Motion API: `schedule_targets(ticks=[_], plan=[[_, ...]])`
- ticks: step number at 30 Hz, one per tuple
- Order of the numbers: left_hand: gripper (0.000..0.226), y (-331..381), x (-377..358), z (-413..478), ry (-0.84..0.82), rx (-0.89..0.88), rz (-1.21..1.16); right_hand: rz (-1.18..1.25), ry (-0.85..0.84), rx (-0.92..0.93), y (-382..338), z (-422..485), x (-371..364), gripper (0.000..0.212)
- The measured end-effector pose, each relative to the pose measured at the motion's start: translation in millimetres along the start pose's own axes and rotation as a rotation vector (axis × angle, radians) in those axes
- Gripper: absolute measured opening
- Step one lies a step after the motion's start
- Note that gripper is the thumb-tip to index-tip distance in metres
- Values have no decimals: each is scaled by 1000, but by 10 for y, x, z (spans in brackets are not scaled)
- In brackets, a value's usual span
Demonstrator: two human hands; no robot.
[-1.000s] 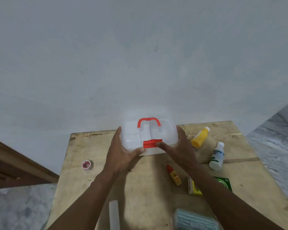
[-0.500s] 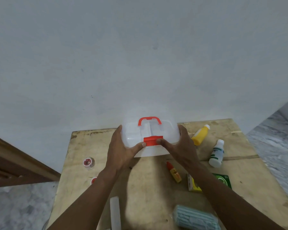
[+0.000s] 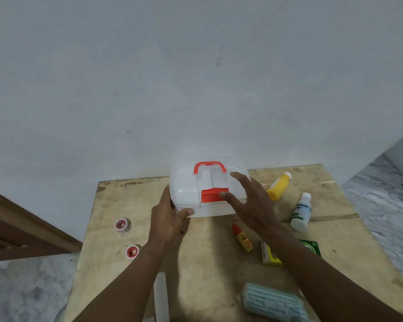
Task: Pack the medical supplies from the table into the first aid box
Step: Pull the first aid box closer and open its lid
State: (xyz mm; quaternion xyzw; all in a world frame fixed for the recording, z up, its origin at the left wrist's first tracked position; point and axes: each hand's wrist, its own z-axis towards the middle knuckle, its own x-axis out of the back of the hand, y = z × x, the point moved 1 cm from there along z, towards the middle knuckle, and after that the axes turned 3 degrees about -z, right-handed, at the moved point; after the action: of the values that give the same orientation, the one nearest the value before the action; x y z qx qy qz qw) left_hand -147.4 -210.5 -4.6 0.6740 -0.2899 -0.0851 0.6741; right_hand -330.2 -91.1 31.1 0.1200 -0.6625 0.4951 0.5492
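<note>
The first aid box, clear white plastic with a red handle and a red latch, sat at the 12 o'clock edge of the wooden table, against the wall, with its lid down. The left hand gripped the box at its 8 o'clock corner, the thumb laid along the lower front edge. The right hand was spread with straight fingers over the lid's 3 o'clock side. Its thumb tip lay at the right end of the latch, though whether it pressed there could not be told.

At 3 o'clock from the box a yellow bottle lay on its side, and a white bottle lay near it at 4 o'clock. Toward 5 o'clock were a small red and yellow tube, a yellow carton and a green packet, the last two partly hidden by the right forearm. A pale blue roll lay at the table's 5 o'clock corner. Two red-centred tape rolls sat at 8 o'clock from the box, well apart from it, and a white stick lay at the table's 6 o'clock edge.
</note>
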Motion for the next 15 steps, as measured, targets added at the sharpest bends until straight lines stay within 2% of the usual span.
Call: schedule_targets(ticks=[9, 15], plan=[[55, -65, 0, -83, 26, -13, 45, -19, 22, -49, -186, -20, 61, 67], [65, -80, 9, -89, 32, -67, 41, -48, 48, -38, -312, 175, 297, 59]])
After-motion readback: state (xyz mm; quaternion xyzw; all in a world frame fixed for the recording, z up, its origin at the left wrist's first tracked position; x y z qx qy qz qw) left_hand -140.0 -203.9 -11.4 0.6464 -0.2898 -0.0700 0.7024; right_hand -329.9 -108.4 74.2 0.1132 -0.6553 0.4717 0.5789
